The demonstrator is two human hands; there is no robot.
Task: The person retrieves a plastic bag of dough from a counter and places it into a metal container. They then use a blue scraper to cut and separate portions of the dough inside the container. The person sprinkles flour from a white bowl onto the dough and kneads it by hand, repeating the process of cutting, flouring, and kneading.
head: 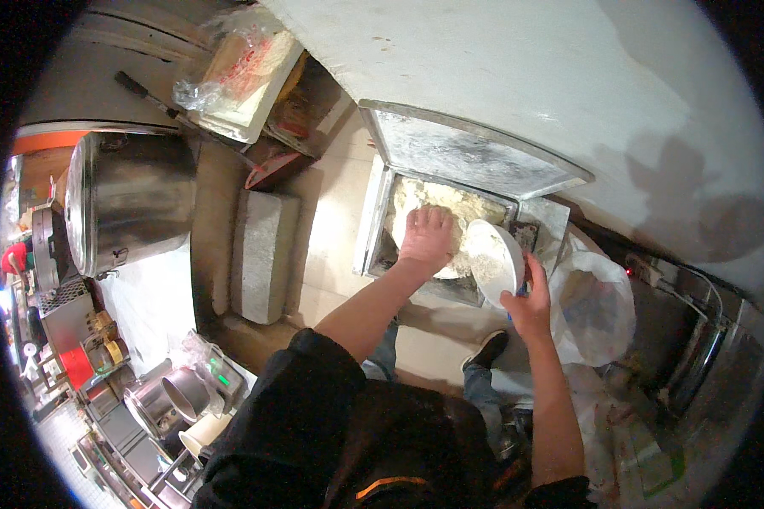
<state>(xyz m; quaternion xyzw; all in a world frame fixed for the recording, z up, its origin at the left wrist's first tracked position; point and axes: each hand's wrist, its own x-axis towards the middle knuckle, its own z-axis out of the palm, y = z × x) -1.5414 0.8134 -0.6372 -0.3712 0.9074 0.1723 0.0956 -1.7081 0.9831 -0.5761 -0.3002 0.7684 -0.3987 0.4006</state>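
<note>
Pale, crumbly dough [455, 195] fills a square metal bin [382, 229] on the floor before me; the bin looks like a dough mixer's trough. Its hinged metal lid [477, 153] stands raised against the wall, dusted white. My left hand [428, 234] rests palm down on the dough, fingers bent; their tips are hidden, so any grip on it cannot be seen. In my right hand [533, 304] is the rim of a white bowl [498, 261]. The bowl tilts over the bin's right side, with floury residue on its inner wall.
White plastic bags [595, 305] stand right of the bin, near a metal cylinder [691, 356] and cabling. Leftward are a long grey block [264, 254], a long-handled dustpan [280, 170], a foam box [248, 83] and a large steel pot [137, 197]. A person in red [14, 257] appears far left.
</note>
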